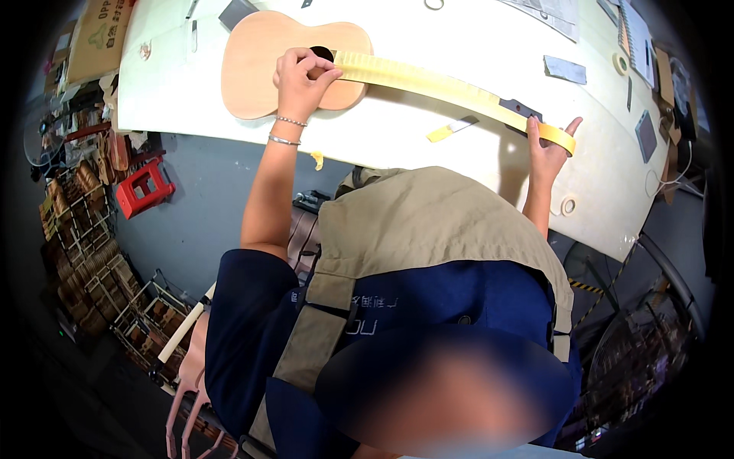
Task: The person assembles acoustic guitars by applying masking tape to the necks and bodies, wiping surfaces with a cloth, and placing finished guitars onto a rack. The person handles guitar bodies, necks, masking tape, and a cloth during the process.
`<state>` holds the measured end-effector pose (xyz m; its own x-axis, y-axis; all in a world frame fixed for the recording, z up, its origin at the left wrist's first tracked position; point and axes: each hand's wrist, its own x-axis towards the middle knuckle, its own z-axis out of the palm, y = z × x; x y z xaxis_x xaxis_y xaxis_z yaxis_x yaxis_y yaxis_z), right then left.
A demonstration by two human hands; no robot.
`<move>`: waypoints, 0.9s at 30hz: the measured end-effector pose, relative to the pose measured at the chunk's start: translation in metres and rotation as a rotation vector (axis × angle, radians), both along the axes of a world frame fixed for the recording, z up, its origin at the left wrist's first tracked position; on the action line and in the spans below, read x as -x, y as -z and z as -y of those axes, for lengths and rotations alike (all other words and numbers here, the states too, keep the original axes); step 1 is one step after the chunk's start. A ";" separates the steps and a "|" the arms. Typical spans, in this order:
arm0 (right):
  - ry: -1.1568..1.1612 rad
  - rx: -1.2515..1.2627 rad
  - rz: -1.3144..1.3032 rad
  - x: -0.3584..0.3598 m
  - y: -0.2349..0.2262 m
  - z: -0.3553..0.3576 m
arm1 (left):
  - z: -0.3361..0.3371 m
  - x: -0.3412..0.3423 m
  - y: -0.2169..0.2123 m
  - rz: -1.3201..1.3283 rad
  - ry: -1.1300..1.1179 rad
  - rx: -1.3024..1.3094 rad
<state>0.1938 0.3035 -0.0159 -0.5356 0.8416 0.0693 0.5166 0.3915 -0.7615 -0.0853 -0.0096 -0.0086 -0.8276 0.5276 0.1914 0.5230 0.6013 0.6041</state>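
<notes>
A small ukulele-like instrument lies flat on the white table, its bare pale-wood body at the left and its dark headstock at the right. Along its neck runs a yellow strip of masking tape, covering most of the fingerboard. Beside the sound hole, my left hand has thumb and forefinger pinched at the tape's left end. My right hand grips the tape roll just past the headstock, one finger stretched outward. Whether the strip is pressed down along its length, I cannot tell.
In front of the neck lies a blade with a yellow handle. A white tape roll sits near the table's front edge. A grey block and a notebook lie farther right. A red stool stands at the left.
</notes>
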 end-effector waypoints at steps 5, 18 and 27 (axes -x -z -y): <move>0.019 0.122 -0.124 -0.003 0.008 0.001 | -0.009 0.000 -0.003 -0.132 -0.166 -0.157; 0.174 -0.044 -0.037 0.009 0.010 0.013 | -0.007 -0.057 0.008 -0.371 0.141 0.456; 0.113 -0.210 -0.009 0.006 0.027 0.011 | -0.074 -0.110 0.004 -0.182 0.301 0.352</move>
